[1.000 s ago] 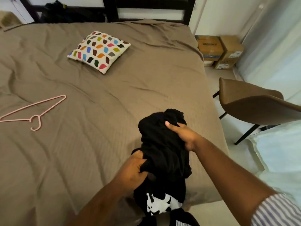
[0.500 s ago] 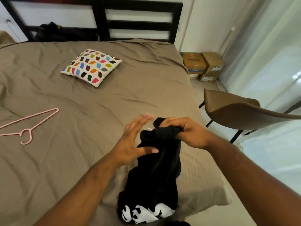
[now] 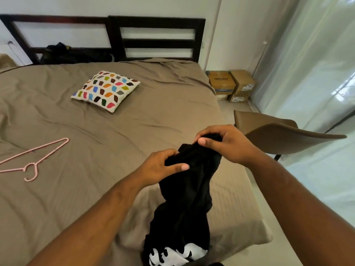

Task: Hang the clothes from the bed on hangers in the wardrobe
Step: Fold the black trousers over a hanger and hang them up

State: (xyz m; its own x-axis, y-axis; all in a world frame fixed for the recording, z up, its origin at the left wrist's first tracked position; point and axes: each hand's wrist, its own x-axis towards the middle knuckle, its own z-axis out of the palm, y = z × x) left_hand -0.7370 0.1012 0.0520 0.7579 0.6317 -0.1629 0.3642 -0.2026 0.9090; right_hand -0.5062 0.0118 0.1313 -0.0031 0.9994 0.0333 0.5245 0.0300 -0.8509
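Garment: one black piece with white print [image 3: 184, 198], bunched, its top lifted over the bed [image 3: 115, 141] near the right corner, its lower end trailing toward the near edge. Left hand [image 3: 161, 167] grips a fold just below the top. Right hand [image 3: 224, 143] pinches the top between thumb and curled fingers.

One pink hanger [image 3: 34, 160] lies flat at far left, well apart. One patterned cushion [image 3: 105, 91]. Dark clothes [image 3: 75, 54] heaped at the headboard. Cardboard boxes [image 3: 230, 85] stacked in the corner, shut, contents hidden. One chair [image 3: 278, 135].

Black garment [image 3: 184, 198] with white print, pink hanger [image 3: 35, 159], taupe bedsheet [image 3: 134, 131].
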